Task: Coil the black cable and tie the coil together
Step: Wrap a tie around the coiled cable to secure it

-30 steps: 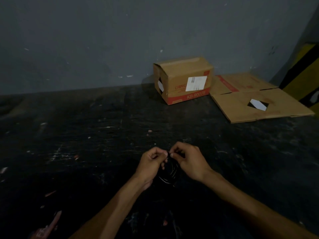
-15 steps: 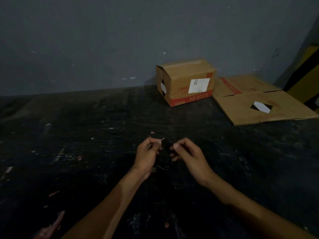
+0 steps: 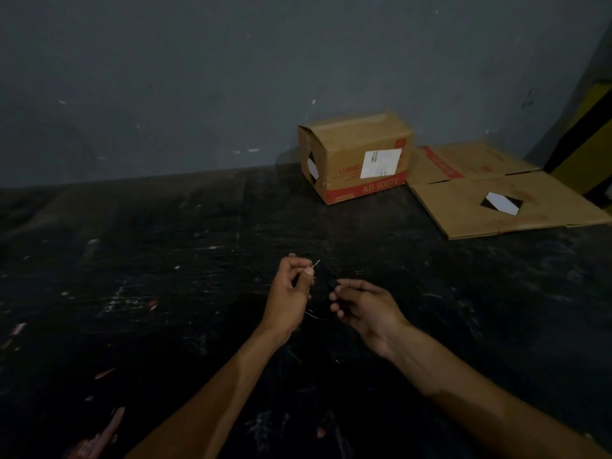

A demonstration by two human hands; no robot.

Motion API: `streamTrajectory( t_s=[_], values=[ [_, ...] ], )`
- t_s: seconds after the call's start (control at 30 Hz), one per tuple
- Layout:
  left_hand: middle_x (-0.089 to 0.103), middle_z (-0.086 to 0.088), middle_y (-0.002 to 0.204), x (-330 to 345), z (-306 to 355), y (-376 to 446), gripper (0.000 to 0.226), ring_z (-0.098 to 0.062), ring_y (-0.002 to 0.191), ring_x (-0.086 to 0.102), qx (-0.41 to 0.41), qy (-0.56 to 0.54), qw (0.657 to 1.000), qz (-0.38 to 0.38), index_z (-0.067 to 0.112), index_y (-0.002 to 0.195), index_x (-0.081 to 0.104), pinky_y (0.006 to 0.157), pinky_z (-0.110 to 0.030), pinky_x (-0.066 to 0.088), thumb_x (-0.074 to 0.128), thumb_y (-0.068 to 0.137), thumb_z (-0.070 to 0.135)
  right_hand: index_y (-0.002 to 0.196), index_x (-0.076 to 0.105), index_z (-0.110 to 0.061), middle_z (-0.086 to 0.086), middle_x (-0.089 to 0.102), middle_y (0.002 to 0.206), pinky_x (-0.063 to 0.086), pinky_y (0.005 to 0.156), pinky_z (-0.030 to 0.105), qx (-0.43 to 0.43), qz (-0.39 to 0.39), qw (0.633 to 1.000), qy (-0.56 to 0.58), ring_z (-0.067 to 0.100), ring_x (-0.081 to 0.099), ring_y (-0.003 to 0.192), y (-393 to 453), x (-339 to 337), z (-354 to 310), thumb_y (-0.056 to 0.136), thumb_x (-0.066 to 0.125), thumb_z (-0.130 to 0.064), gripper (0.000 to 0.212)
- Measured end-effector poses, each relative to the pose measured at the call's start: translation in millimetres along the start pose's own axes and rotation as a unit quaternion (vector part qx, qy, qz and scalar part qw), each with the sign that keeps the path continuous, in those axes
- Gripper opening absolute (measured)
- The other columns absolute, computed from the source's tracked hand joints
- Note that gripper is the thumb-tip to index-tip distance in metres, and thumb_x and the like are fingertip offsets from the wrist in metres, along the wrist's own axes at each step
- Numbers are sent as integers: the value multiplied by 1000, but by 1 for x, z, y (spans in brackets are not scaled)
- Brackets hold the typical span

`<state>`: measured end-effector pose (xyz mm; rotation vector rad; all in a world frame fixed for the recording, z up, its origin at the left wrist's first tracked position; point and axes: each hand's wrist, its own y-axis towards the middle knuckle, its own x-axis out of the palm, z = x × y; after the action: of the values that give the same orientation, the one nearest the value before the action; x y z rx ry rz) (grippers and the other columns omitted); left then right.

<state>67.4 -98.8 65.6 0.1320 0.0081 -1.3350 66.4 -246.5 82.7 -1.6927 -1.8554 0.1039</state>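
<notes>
The black cable coil (image 3: 323, 293) hangs between my two hands, hard to make out against the dark floor. My left hand (image 3: 291, 293) pinches a thin pale wire end (image 3: 317, 263) that sticks up past the thumb. My right hand (image 3: 364, 309) grips the coil's right side with thumb and fingertips. A faint glint of cable shows under the left hand. The rest of the coil is lost in shadow.
A closed cardboard box (image 3: 356, 157) with a red band stands against the grey wall. A flattened cardboard sheet (image 3: 496, 200) lies to its right. A yellow and black object (image 3: 589, 154) fills the far right corner. The dark floor (image 3: 165, 276) is scuffed and speckled.
Both hands have risen and moved away from me with the coil. They have drawn slightly apart, and the thin wire end now sticks up from the left hand's pinch.
</notes>
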Motion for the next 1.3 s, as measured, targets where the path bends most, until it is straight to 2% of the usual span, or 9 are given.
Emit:
streamTrajectory(
  t_s=[0.27, 0.4, 0.53, 0.63, 0.7, 0.87, 1.0, 1.13, 1.3],
  values=[
    [57, -3, 82, 3, -4, 0, 10, -9, 63, 51, 18, -26, 999, 29, 19, 90, 50, 61, -27, 46, 52, 98, 13, 95, 64, -10, 5, 68, 64, 45, 46, 24, 43, 19, 999, -12, 15, 59, 53, -1, -4, 16, 83, 71, -18, 16],
    [61, -7, 108, 1, -4, 3, 5, -3, 66, 54, 28, -24, 999, 19, 14, 94, 50, 60, -23, 47, 53, 98, 13, 96, 66, -14, 2, 67, 61, 39, 44, 23, 87, 38, 993, -65, 14, 58, 51, -1, -3, 21, 84, 68, -22, 15],
    [58, -3, 85, 7, -5, -1, 17, -2, 62, 53, 41, -1, 999, 6, 28, 85, 53, 61, -22, 47, 54, 97, 17, 91, 70, -13, 1, 67, 58, 36, 43, 22, 112, 42, 992, -45, 13, 56, 47, 1, 7, 19, 85, 67, -23, 12],
    [57, 1, 77, 11, -5, -7, 26, -5, 68, 55, 33, 9, 999, -6, 37, 78, 54, 68, -29, 49, 54, 97, 19, 80, 72, -15, 1, 65, 58, 35, 46, 23, 127, 46, 991, -5, 13, 54, 49, 4, 16, 17, 87, 64, -22, 13],
    [57, 2, 75, 11, -5, -10, 25, -8, 68, 56, 26, 8, 1000, -7, 36, 79, 55, 67, -33, 50, 55, 97, 19, 76, 73, -16, 1, 65, 60, 35, 47, 23, 132, 54, 990, 11, 13, 53, 51, 4, 18, 19, 88, 62, -22, 17],
    [59, 2, 74, 10, -6, -15, 19, -8, 66, 57, 15, -7, 1000, -23, 27, 82, 56, 60, -23, 50, 55, 97, 15, 83, 71, -13, 1, 65, 65, 38, 50, 24, 135, 51, 987, 66, 12, 54, 57, 3, 18, 24, 89, 63, -19, 12],
    [60, -4, 77, 12, -11, -18, 13, -12, 67, 58, -5, -14, 1000, -8, 19, 86, 56, 60, -29, 50, 56, 96, 11, 81, 67, -13, 1, 63, 65, 37, 53, 24, 135, 42, 984, 105, 12, 53, 59, 4, 20, 24, 92, 57, -16, 15],
    [61, 3, 79, 15, -14, -20, 11, 3, 62, 57, 11, 9, 1000, 7, 20, 88, 57, 56, -15, 48, 56, 96, 12, 86, 68, -11, 6, 65, 73, 44, 61, 28, 149, 48, 980, 123, 15, 56, 64, 6, 21, 24, 92, 57, -15, 13],
    [63, 2, 90, 17, -17, -21, 10, -6, 74, 63, 55, 93, 994, 10, 25, 104, 50, 66, -23, 54, 55, 97, 20, 95, 70, -7, 15, 71, 95, 55, 82, 42, 139, 36, 980, 139, 29, 66, 94, 4, 21, 19, 92, 57, -13, 15]
  ],
)
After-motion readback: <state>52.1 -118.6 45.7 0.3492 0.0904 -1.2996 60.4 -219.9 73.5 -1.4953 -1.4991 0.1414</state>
